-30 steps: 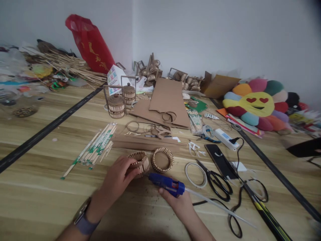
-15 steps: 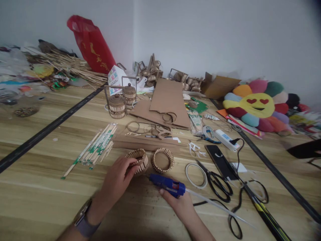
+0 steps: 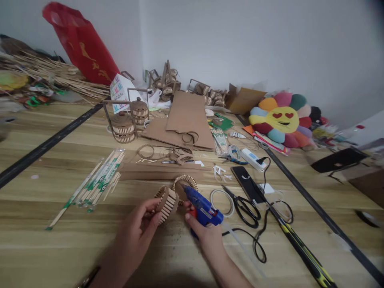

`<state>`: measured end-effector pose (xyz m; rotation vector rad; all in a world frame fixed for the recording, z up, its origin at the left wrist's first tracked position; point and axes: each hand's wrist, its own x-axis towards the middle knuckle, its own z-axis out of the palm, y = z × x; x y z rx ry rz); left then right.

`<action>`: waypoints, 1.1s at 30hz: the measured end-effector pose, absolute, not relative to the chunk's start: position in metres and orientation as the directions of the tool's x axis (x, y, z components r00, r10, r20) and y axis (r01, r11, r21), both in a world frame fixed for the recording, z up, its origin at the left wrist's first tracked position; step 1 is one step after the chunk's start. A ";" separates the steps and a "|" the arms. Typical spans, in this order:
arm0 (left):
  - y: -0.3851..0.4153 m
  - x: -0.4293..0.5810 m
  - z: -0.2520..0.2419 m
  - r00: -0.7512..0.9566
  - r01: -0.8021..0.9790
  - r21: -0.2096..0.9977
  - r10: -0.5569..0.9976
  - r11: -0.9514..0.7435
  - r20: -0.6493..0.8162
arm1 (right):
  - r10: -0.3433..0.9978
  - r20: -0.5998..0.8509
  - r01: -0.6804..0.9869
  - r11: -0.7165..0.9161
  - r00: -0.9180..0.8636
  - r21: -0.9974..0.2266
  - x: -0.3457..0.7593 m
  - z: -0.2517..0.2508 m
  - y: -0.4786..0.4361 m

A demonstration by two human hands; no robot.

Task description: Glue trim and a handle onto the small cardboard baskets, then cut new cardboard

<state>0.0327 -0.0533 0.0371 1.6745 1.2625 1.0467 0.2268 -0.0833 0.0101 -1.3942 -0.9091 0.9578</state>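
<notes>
My left hand [image 3: 136,232] pinches a small ring of cardboard and short wooden sticks [image 3: 167,205], tilted so that its slatted side shows. In my right hand [image 3: 207,234] is a blue hot glue gun [image 3: 202,208], its nozzle pointing up and left, close to the held ring. A clear glue stick trails from its back end. Behind the nozzle, a second slatted ring [image 3: 192,181] rests on the table, partly hidden by the glue gun. Cardboard strips [image 3: 159,172] lie just beyond both rings.
To the left are packs of wooden sticks [image 3: 100,178]. Scissors [image 3: 244,208], a tape roll [image 3: 222,203], a phone [image 3: 247,184] and a yellow-black cutter [image 3: 303,250] lie right. Lidded slatted baskets [image 3: 123,128] and cardboard sheets [image 3: 189,116] stand or lie farther back.
My left hand has lifted the ring off the table and tilted it. The glue gun's nozzle has swung upward, now overlapping the second ring. The view has shifted right.
</notes>
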 end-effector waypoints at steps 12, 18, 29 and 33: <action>-0.072 0.046 0.026 0.222 0.447 0.763 0.885 -0.466 0.410 | 0.919 -0.014 -0.018 -0.008 0.394 -1.000 0.216 0.021 -0.089; -0.070 0.048 0.025 0.243 0.475 0.672 0.819 -0.568 0.520 | 0.919 0.026 0.060 0.002 0.394 -0.998 0.218 0.021 -0.090; -0.076 0.053 0.034 0.347 0.486 0.500 0.683 -0.717 0.643 | 0.906 0.146 0.193 0.073 0.396 -0.978 0.214 0.024 -0.094; -0.077 0.053 0.031 0.377 0.484 0.479 0.669 -0.732 0.641 | 0.913 0.126 0.162 0.067 0.388 -0.984 0.213 0.024 -0.093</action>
